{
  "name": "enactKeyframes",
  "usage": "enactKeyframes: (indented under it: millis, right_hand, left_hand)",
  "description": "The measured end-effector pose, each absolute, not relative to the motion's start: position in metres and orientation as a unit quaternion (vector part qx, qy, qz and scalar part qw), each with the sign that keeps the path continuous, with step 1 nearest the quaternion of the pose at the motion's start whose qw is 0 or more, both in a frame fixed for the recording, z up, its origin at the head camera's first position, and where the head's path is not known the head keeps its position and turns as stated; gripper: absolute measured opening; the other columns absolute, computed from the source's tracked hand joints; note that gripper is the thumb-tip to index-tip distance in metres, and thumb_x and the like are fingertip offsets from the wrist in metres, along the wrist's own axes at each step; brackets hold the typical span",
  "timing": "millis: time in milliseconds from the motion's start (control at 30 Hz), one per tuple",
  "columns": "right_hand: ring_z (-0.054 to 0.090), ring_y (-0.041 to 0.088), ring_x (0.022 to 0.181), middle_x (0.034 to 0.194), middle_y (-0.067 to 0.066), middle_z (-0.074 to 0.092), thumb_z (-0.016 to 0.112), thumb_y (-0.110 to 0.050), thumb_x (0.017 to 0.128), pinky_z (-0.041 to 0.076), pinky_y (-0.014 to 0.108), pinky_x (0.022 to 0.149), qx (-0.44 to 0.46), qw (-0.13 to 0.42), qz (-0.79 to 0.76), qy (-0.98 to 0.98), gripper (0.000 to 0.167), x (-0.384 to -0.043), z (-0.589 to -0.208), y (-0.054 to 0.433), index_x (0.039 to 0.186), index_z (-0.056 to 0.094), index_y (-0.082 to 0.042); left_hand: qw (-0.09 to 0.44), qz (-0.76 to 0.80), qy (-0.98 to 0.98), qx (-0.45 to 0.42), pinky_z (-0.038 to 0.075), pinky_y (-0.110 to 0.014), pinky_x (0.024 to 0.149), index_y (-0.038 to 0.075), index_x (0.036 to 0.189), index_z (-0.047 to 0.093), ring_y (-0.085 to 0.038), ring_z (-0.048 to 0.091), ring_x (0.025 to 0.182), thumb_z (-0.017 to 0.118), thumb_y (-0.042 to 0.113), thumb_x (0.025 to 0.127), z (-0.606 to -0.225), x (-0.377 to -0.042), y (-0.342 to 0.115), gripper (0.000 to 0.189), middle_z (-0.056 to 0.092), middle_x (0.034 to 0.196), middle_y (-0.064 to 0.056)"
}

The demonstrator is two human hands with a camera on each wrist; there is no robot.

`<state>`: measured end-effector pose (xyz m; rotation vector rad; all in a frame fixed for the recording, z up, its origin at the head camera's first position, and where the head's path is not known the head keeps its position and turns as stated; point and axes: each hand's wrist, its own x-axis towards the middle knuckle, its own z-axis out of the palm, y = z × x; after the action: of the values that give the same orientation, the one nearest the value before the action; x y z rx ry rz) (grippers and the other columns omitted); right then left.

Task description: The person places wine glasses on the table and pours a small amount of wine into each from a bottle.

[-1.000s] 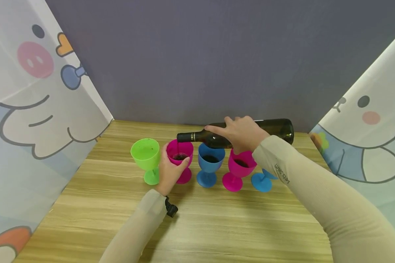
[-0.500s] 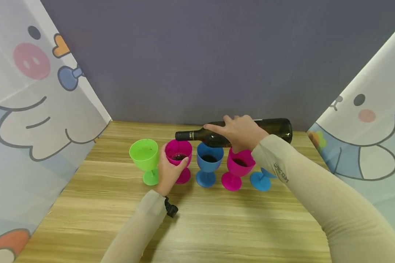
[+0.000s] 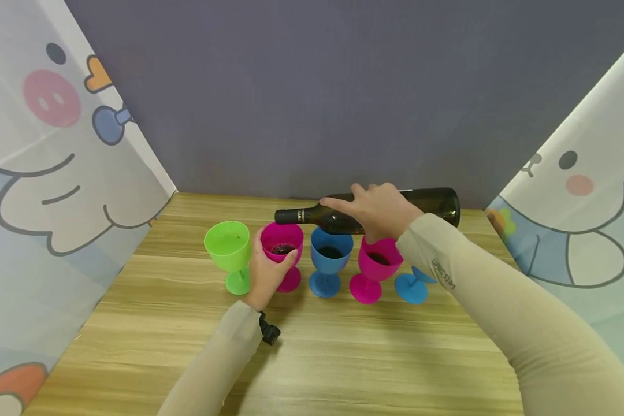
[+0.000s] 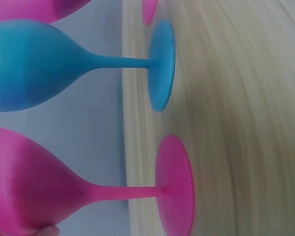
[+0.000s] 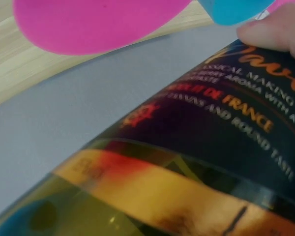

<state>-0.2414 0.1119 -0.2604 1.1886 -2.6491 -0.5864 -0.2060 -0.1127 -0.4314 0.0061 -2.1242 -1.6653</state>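
My right hand (image 3: 385, 209) grips a dark wine bottle (image 3: 437, 202) round its body, lying nearly level over the row of goblets. The bottle's mouth points left, over the far rim of a pink goblet (image 3: 290, 236) with dark red liquid and bubbles inside. No stream shows at the mouth. Round that pink goblet's bowl my left hand (image 3: 267, 268) curls, thumb on the near side and fingers on the left. In the left wrist view the goblet's base (image 4: 176, 189) stands on the table. The right wrist view shows the bottle's printed label (image 5: 246, 93) close up.
Left of the held goblet stands a green goblet (image 3: 229, 245). To its right are a blue goblet (image 3: 326, 263) and a pink goblet (image 3: 371, 268), both with dark liquid. Another blue goblet (image 3: 412, 289) is partly behind my right sleeve. A grey wall (image 3: 312, 104) backs the wooden table (image 3: 343, 358).
A red stream ran from the bottle into the pink goblet a second ago; it is gone now. The bottle has shifted slightly left in view. Both hands keep their hold.
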Motion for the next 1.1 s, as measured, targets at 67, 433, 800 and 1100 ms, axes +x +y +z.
enactKeyframes:
  millis: [67,433,800,1100]
  right_hand:
    - [0.056,0.024,0.060,0.096,0.014,0.059,0.087,-0.029,0.066,0.047,0.030,0.046,0.400,0.089,-0.199,-0.890,0.102,-0.241,-0.260,0.111,0.149,0.028,-0.031]
    - [0.059,0.025,0.067,0.104,0.016,0.059,0.087,-0.031,0.066,0.050,0.031,0.050,0.387,0.065,-0.192,-0.899,0.102,-0.241,-0.261,0.107,0.149,0.028,-0.031]
    - [0.054,0.021,0.059,0.098,0.014,0.058,0.086,-0.038,0.064,0.049,0.032,0.048,0.381,0.059,-0.174,-0.906,0.105,-0.241,-0.261,0.106,0.150,0.026,-0.033]
    - [0.056,0.021,0.059,0.102,0.016,0.059,0.086,-0.043,0.063,0.050,0.033,0.047,0.373,0.051,-0.171,-0.910,0.107,-0.239,-0.259,0.110,0.150,0.025,-0.032]
  left_hand:
    - [0.221,-0.602,-0.768,0.002,0.047,-0.048,0.093,0.002,0.138,0.034,-0.033,0.052,0.113,0.079,0.013,0.076,-0.432,-0.206,-0.113,0.077,0.053,0.126,-0.020]
    - [0.235,-0.606,-0.760,-0.016,0.046,-0.049,0.094,0.000,0.137,0.035,-0.033,0.052,0.112,0.079,0.013,0.076,-0.432,-0.205,-0.116,0.076,0.053,0.125,-0.020]
    - [0.229,-0.608,-0.760,-0.016,0.044,-0.051,0.096,-0.003,0.141,0.030,-0.035,0.049,0.116,0.078,0.010,0.077,-0.431,-0.201,-0.119,0.081,0.049,0.129,-0.021]
    - [0.217,-0.601,-0.769,-0.025,0.040,-0.053,0.098,-0.005,0.140,0.030,-0.036,0.044,0.119,0.074,0.015,0.080,-0.431,-0.190,-0.117,0.077,0.047,0.131,-0.022]
